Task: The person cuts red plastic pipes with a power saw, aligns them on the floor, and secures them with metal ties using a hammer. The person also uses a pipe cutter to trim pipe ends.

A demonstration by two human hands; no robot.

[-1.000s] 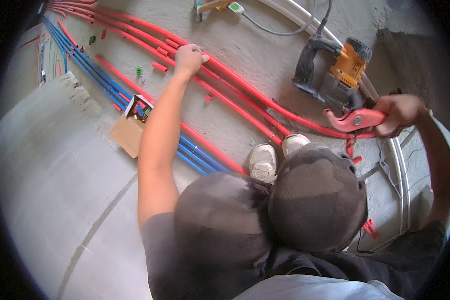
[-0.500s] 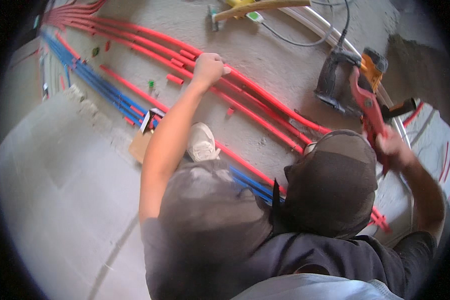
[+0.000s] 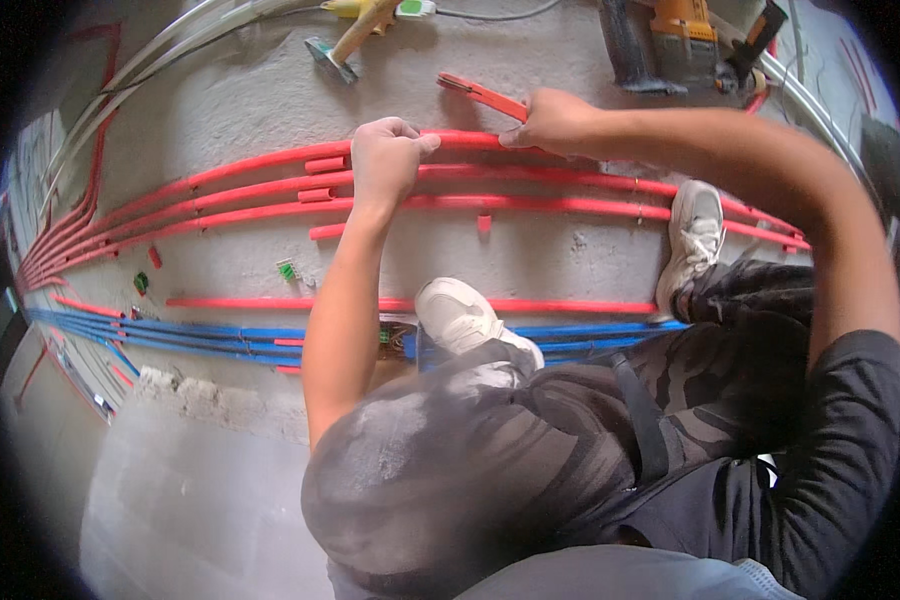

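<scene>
My left hand [image 3: 385, 165] is closed on the uppermost red conduit pipe [image 3: 460, 140], its thumb lying along the pipe. Just to the right, the fingers of my right hand [image 3: 555, 122] are wrapped round a red hand tool, which looks like a pipe cutter [image 3: 482, 94]. Its slim end points up and left above the pipe. That hand is close over the same pipe; whether it touches it is unclear. Short red pipe pieces [image 3: 317, 195] lie between the long runs beside my left wrist.
Blue pipes [image 3: 210, 340] run below the red ones, near my shoes [image 3: 460, 318]. A hammer [image 3: 345, 60] with a wooden handle lies at the back. An orange and black power tool [image 3: 685, 30] stands back right. Small green pieces [image 3: 287, 269] lie on the rough floor.
My right hand has brought the red tool leftward from beside the power tool to the pipe near my left hand. My left hand stays on the pipe. The view has turned.
</scene>
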